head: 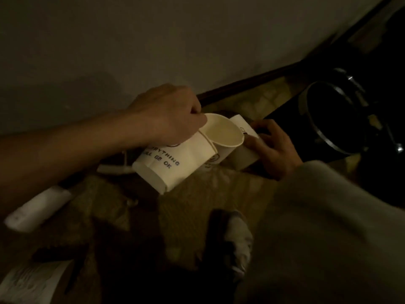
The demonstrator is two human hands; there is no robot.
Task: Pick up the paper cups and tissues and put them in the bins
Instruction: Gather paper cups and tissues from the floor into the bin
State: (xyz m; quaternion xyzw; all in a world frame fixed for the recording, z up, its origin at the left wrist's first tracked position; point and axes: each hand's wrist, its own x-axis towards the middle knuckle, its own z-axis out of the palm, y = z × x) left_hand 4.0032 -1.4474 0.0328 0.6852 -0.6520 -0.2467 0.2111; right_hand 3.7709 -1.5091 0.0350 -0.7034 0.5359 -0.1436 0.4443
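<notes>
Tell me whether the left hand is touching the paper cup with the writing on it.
Touching. The head view shows the left hand gripping the upper end of the paper cup, with no gap between them, holding it tilted.

The light around me is dim and yellowish. The paper cups (188,154) are the brightest thing, pale cream. My right sleeve (328,216) is smeared with motion blur. The floor (192,194) by my feet sinks into shadow, small glints dot the bin (303,104) rim, and the lower corners go soft and dark.

A pale wall (109,40) meets a dark baseboard (252,81) far back; a white cylinder (37,207) lies near left on the patterned floor (197,194).
</notes>
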